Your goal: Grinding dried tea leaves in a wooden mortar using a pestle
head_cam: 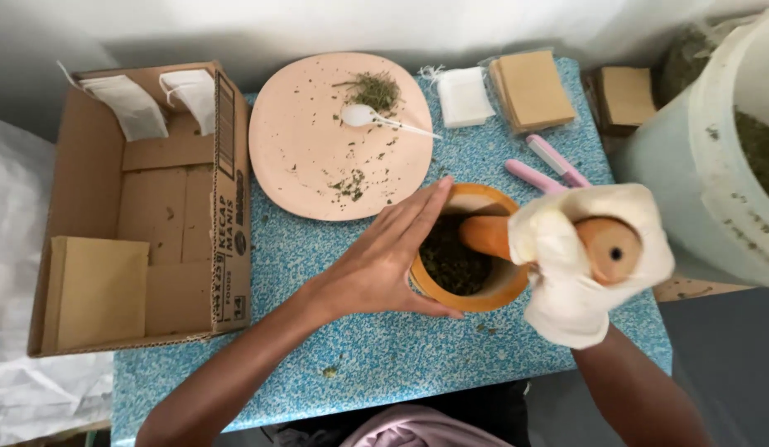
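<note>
Mortar (pixel 484 285) of wood sits on your blue speckled table (pixel 384 348), dried herbs inside.
Your left hand (pixel 384 265) lies spread flat against its rim; your cloth-wrapped right hand (pixel 579 265) grips the pestle (pixel 492 234).

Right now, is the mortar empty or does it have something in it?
Not empty. The mortar holds dark green crushed herbs, with the pestle tilted into it.

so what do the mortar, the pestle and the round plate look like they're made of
Mortar: looks like wood, with a smooth orange-brown matt wall and a paler rim.
Pestle: likely the same turned wood, same warm colour, with a small hole in its end.
Plate: pale pink with a dull, even surface; plastic or glazed ceramic, hard to tell.
</note>
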